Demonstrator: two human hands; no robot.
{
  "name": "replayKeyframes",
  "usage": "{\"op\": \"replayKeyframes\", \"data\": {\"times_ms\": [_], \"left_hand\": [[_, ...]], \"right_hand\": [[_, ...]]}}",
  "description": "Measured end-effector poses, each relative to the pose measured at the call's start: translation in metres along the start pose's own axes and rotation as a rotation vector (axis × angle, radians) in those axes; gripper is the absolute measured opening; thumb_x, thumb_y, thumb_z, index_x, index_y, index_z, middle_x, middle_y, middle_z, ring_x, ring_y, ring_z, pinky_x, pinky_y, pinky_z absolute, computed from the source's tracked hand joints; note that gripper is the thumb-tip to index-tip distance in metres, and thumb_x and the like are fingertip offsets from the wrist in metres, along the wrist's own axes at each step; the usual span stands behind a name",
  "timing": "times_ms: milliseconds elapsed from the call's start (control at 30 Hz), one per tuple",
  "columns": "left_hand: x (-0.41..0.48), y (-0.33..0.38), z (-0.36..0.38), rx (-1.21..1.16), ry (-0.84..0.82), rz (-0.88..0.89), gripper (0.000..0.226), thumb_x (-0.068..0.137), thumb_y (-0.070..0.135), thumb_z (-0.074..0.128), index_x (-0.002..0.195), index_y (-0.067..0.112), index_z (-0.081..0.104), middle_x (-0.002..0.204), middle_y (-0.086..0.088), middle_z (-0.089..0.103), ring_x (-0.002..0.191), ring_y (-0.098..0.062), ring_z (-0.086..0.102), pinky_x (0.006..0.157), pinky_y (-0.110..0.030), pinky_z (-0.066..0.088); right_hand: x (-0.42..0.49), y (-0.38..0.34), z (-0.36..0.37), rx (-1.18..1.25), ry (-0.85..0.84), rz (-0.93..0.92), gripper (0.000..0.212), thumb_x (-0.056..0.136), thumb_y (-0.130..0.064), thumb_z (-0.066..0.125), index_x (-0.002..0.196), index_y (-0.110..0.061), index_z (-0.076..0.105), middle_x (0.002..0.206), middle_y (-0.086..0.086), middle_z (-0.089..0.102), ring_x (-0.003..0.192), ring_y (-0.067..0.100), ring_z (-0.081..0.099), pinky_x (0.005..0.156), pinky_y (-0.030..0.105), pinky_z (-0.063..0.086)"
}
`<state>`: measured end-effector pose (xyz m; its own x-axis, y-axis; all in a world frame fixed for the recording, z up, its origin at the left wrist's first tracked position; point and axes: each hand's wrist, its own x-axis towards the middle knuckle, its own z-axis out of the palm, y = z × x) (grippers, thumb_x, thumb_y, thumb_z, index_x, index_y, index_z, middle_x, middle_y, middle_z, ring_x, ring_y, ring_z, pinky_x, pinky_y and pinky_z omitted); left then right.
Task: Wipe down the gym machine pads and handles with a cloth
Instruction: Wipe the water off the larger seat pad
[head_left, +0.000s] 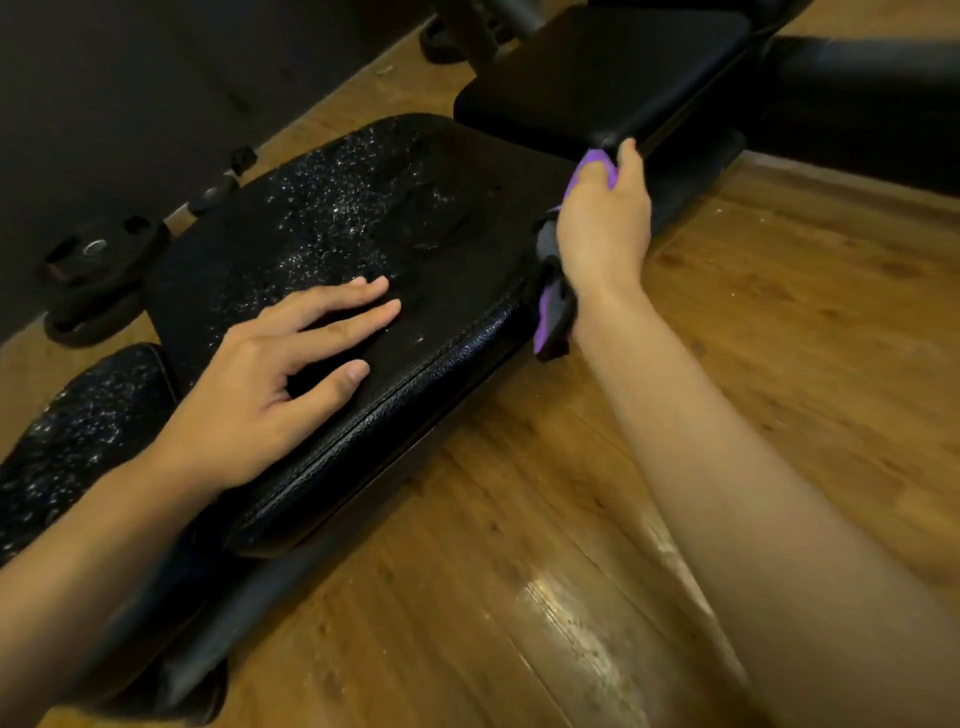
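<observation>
A black padded bench runs diagonally across the view. Its middle pad (363, 208) is speckled with shiny flecks. My left hand (275, 384) lies flat on the near part of this pad, fingers spread and straight. My right hand (605, 218) grips a purple and grey cloth (550, 306) at the pad's right end, in the gap before the smooth far pad (597, 78). Part of the cloth hangs below my wrist; another bit shows above my fingers. A third speckled pad (78, 426) lies at the lower left.
Wooden floor (779, 338) stretches to the right and front, with a glossy patch near my right forearm. Black weight plates (98, 280) lie on the floor at the left by a dark wall. A thick black padded roller (872, 83) sits at the top right.
</observation>
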<state>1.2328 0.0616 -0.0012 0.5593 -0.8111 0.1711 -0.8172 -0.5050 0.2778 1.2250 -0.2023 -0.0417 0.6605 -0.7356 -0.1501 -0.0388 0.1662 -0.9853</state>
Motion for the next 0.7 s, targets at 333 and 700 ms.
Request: {"op": "replayKeyframes", "data": {"times_ms": [333, 700], "left_hand": [[0.000, 0.002, 0.001, -0.011, 0.024, -0.038, 0.048, 0.103, 0.036, 0.051, 0.145, 0.014, 0.058, 0.156, 0.004, 0.052, 0.149, -0.014, 0.043, 0.125, -0.042, 0.032], [0.001, 0.000, -0.001, 0.007, 0.020, -0.040, 0.049, 0.103, 0.040, 0.050, 0.148, 0.020, 0.056, 0.156, 0.008, 0.051, 0.148, -0.015, 0.043, 0.120, -0.060, 0.035]], "right_hand": [[-0.107, 0.029, 0.016, 0.199, 0.117, -0.095, 0.057, 0.105, -0.016, 0.049, 0.159, -0.008, 0.030, 0.170, -0.004, 0.018, 0.150, 0.001, 0.014, 0.095, -0.010, 0.014], [-0.023, 0.022, 0.006, 0.158, 0.172, -0.044, 0.034, 0.100, -0.039, 0.040, 0.111, -0.024, 0.069, 0.118, 0.002, 0.065, 0.095, 0.007, 0.060, 0.081, 0.023, 0.046]]}}
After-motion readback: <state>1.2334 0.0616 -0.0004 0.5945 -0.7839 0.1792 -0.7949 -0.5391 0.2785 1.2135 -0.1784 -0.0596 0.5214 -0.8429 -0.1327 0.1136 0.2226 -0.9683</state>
